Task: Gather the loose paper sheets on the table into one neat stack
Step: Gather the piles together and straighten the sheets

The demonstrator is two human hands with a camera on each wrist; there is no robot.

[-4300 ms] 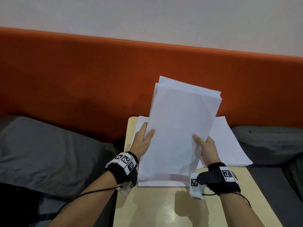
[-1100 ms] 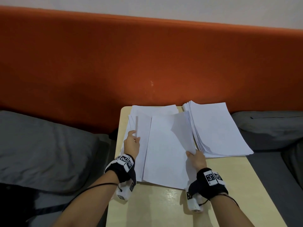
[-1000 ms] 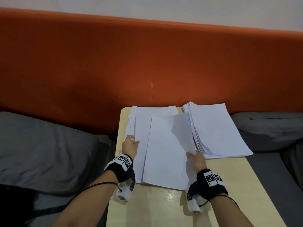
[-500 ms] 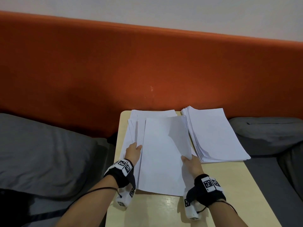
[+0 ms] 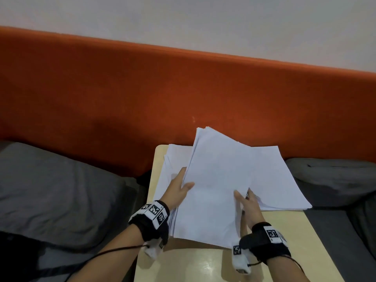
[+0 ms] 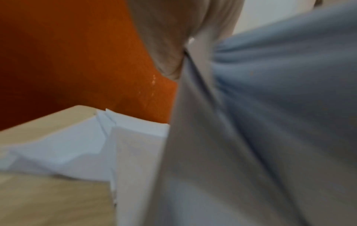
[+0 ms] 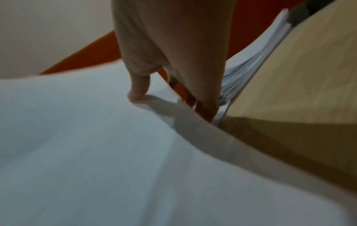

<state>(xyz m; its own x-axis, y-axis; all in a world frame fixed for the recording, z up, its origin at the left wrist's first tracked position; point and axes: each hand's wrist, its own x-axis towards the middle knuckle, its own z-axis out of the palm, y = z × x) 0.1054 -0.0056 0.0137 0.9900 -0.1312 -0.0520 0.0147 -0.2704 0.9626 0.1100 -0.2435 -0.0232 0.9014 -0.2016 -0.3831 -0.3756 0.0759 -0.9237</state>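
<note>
Both hands grip a bundle of sheets (image 5: pixel 213 190) lifted off the table (image 5: pixel 284 251), left hand (image 5: pixel 178 188) & right hand (image 5: pixel 247 204) pinching its sides, w/ the paper stack (image 5: pixel 284 180) lying just right of it.

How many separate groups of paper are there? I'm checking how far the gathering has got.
3: a bundle held up by both hands, a stack on the table's right, loose sheets at its left. More may hide beneath.

Orange padded backrest (image 5: pixel 142 94), grey cushions (image 5: pixel 50 190) either side, pale wall (image 5: pixel 183 17) above.
</note>
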